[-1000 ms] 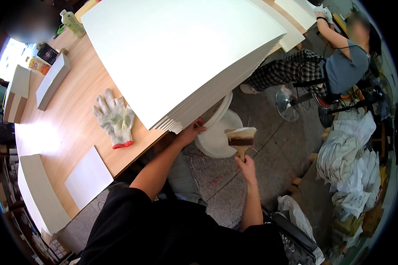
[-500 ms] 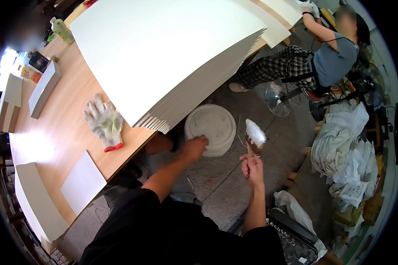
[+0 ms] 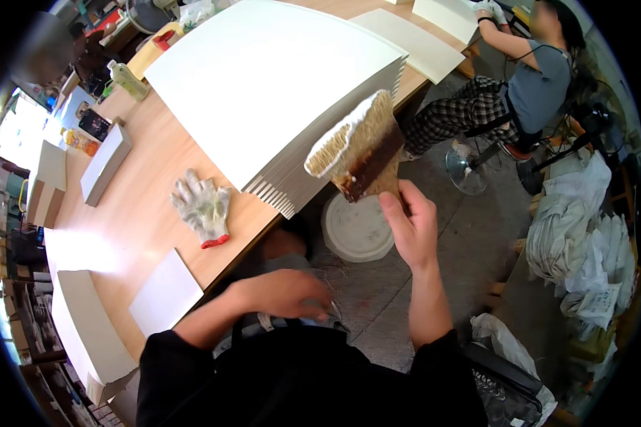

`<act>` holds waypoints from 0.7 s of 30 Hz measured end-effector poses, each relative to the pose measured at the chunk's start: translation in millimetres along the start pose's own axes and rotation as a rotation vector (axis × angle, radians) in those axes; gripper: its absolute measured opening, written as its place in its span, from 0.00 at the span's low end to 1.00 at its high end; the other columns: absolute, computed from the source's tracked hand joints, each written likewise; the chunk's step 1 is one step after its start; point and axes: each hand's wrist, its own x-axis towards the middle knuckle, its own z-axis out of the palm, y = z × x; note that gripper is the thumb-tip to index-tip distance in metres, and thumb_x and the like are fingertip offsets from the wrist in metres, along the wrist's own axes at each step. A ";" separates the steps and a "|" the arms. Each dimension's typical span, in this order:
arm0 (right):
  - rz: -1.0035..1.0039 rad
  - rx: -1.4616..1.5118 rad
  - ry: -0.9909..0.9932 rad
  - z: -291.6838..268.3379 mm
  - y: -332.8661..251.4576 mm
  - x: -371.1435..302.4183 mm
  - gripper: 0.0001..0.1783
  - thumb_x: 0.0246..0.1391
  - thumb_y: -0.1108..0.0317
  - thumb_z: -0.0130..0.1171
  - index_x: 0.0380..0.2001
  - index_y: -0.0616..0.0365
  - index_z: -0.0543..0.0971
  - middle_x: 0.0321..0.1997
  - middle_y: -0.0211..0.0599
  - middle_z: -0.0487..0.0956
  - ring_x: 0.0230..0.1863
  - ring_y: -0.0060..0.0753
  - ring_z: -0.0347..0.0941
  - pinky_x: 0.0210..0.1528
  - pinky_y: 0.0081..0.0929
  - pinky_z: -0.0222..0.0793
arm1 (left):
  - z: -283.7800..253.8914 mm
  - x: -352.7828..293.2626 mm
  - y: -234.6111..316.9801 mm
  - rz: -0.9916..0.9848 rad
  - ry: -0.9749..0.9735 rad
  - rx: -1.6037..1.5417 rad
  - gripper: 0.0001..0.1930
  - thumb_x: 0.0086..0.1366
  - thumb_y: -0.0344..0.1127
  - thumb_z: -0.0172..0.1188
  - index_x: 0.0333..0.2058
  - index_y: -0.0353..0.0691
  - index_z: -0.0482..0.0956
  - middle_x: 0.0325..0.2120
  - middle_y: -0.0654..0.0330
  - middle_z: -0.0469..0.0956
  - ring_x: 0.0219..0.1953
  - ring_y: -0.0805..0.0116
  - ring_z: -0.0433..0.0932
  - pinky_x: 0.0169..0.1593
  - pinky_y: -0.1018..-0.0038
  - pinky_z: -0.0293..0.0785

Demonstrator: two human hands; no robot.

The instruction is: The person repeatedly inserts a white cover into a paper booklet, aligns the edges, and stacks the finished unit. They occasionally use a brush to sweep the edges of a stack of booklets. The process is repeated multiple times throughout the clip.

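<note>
My right hand (image 3: pixel 414 226) is closed round the handle of a wide flat brush (image 3: pixel 360 151). The tan bristles carry thick white paste along their tip, and a dark brown band runs below them. In this view the raised brush overlaps the near corner of a tall stack of large white sheets (image 3: pixel 263 85). My left hand (image 3: pixel 285 293) hangs in front of my body, somewhat blurred, fingers loosely bent and apart, nothing seen in it. Beyond it on the floor, partly behind the brush and right hand, stands a round whitish bucket (image 3: pixel 356 231).
On the wooden table (image 3: pixel 146 164) lie a work glove (image 3: pixel 203 208), a white sheet (image 3: pixel 165 293), smaller stacks (image 3: pixel 92 334) and a bottle (image 3: pixel 128 80). A seated person (image 3: pixel 538 82) works at far right. White sacks (image 3: pixel 570 220) are piled at the right; a black bag (image 3: pixel 509 384) is nearby.
My right hand has raised the brush up and toward the stack, closer to the camera. My left hand has drawn back from the bucket toward my body. The view has shifted.
</note>
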 end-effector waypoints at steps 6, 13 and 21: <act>0.056 -0.002 0.020 17.7 13.8 7.4 0.19 0.67 0.55 0.68 0.37 0.65 0.82 0.22 0.27 0.72 0.26 0.15 0.63 0.29 0.23 0.63 | -125.1 -112.9 99.2 0.460 0.004 -0.113 0.21 0.77 0.46 0.61 0.47 0.29 0.85 0.54 0.47 0.84 0.57 0.52 0.83 0.59 0.63 0.78; 0.117 0.149 0.028 16.7 13.8 7.7 0.21 0.67 0.55 0.68 0.33 0.65 0.79 0.21 0.25 0.68 0.27 0.15 0.60 0.29 0.24 0.60 | -211.9 -64.6 94.9 0.184 1.158 0.421 0.15 0.77 0.43 0.58 0.51 0.41 0.84 0.34 0.58 0.80 0.36 0.66 0.81 0.43 0.67 0.78; 0.120 0.000 0.098 16.9 63.7 -2.2 0.20 0.68 0.55 0.66 0.33 0.65 0.79 0.20 0.26 0.69 0.27 0.16 0.59 0.28 0.26 0.58 | -206.6 -7.2 72.2 -0.033 1.101 0.901 0.12 0.76 0.43 0.57 0.52 0.53 0.85 0.36 0.58 0.78 0.36 0.58 0.81 0.43 0.63 0.76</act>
